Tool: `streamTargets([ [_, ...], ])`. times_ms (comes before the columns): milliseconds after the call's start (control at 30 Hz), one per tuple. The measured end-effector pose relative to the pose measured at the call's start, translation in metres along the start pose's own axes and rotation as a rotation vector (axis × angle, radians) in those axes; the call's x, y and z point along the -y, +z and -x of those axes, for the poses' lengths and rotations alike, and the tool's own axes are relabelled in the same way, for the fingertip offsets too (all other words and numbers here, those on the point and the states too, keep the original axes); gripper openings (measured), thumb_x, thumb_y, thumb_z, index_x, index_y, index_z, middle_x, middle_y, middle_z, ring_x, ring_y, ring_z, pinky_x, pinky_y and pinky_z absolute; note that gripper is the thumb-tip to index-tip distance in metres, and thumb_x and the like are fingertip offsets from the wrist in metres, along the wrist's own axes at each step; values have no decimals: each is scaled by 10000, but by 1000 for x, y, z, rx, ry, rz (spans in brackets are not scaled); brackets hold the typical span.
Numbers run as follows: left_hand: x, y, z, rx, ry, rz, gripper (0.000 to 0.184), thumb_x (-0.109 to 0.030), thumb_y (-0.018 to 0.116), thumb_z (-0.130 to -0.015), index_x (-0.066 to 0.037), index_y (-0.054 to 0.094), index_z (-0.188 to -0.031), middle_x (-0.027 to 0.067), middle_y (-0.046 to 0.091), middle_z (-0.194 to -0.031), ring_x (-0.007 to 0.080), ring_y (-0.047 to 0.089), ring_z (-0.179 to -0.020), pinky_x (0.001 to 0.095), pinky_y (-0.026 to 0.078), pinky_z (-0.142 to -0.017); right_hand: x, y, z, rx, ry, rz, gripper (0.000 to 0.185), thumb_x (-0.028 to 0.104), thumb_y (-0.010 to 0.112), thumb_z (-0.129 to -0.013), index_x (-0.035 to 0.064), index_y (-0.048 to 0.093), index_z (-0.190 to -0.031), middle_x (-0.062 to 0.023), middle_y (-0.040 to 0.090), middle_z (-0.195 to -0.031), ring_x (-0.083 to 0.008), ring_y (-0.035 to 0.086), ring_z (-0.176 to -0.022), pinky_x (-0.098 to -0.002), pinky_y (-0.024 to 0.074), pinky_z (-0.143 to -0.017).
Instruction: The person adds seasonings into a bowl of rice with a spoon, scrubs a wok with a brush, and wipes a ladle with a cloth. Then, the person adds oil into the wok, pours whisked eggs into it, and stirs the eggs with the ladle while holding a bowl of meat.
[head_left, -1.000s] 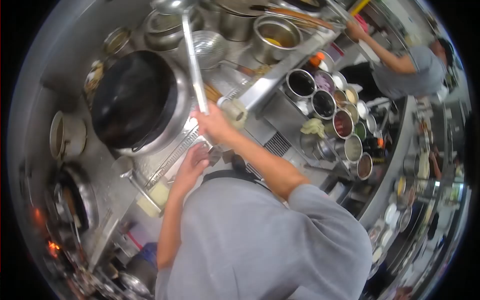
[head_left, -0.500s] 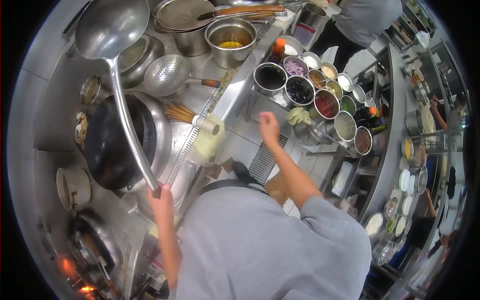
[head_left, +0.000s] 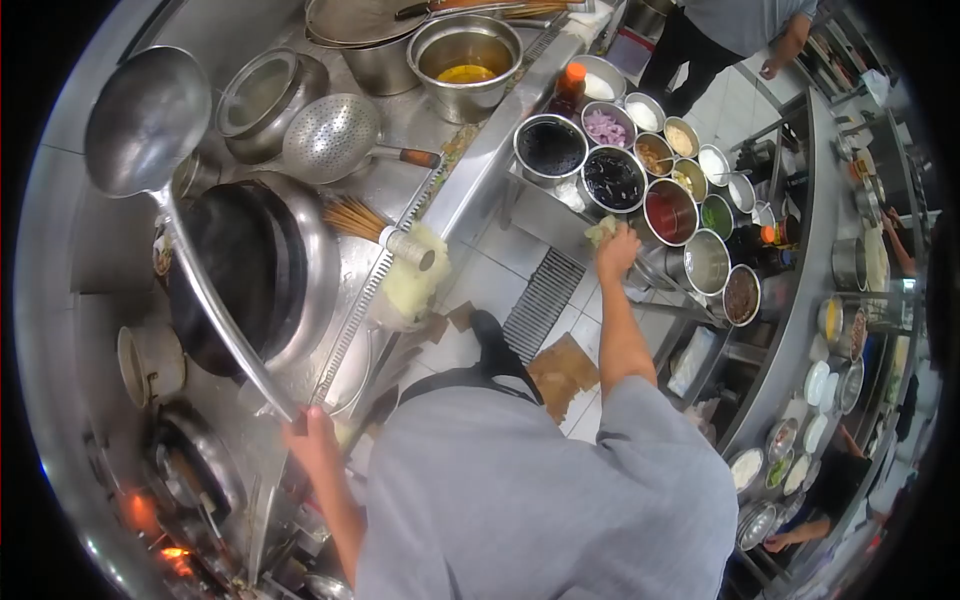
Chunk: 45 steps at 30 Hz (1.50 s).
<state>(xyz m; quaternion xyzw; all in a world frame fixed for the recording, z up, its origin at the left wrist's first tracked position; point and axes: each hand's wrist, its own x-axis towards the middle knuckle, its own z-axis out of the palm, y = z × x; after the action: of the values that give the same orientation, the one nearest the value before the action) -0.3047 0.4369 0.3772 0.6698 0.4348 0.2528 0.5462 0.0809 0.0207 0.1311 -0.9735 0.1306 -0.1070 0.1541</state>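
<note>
A long steel ladle [head_left: 148,125] slants up and away over the stove, its handle end gripped in my left hand [head_left: 315,440]. Below the ladle sits a dark wok [head_left: 222,280]. Out to the right, my right hand [head_left: 618,250] is closed on a yellowish cloth [head_left: 602,230] at the side of the seasoning stand. Steel pots of sauces are close by that hand, among them a black sauce pot [head_left: 613,180] and a red sauce pot [head_left: 671,212]. The fingers of my right hand partly hide the cloth.
A bamboo brush [head_left: 365,222], a perforated strainer [head_left: 332,138] and a pot of oil [head_left: 466,75] stand on the stove. Flames [head_left: 175,558] burn at lower left. Another person [head_left: 735,30] stands beyond the seasoning stand. Cardboard [head_left: 563,370] lies on the floor.
My right hand has moved right, from above the floor to the cloth, and taken hold of it. My left hand has lowered slightly, and the ladle has shifted left and down.
</note>
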Motion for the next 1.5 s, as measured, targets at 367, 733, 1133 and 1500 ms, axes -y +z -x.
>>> streamTargets([
  [367, -14, 22, -6, 199, -140, -19, 318, -204, 675, -878, -1, 586, -1106, 76, 640, -937, 172, 592, -814, 331, 499, -734, 205, -141, 130, 1316, 255, -2101, 486, 310, 474, -990, 12, 421, -1371, -196, 503, -1368, -359, 498, -1264, -523, 417, -1055],
  [733, -74, -22, -12, -72, 539, -506, 221, -173, 627, -891, -7, 490, -939, 247, 636, -774, 453, 619, -749, 524, 472, -648, 481, -269, 264, 888, -342, -1510, 264, 284, 546, -990, 73, 524, -1147, -2, 551, -899, -109, 541, -815, -267, 466, -717],
  [1133, -31, -63, 10, -188, 465, -389, 253, -200, 652, -894, -12, 490, -942, 229, 619, -728, 464, 599, -694, 515, 452, -608, 437, -242, 328, 655, -907, -1680, 442, 225, 462, -1029, 14, 385, -1409, -132, 511, -1306, -210, 562, -1131, -322, 519, -882],
  [1500, -32, -64, 26, -213, 672, -612, 211, -155, 650, -893, -22, 489, -861, 207, 628, -694, 427, 618, -632, 503, 460, -543, 484, -293, 283, 1121, -205, -1848, 325, 355, 486, -1008, 31, 499, -1028, -57, 550, -699, -126, 502, -446, -297, 479, -376],
])
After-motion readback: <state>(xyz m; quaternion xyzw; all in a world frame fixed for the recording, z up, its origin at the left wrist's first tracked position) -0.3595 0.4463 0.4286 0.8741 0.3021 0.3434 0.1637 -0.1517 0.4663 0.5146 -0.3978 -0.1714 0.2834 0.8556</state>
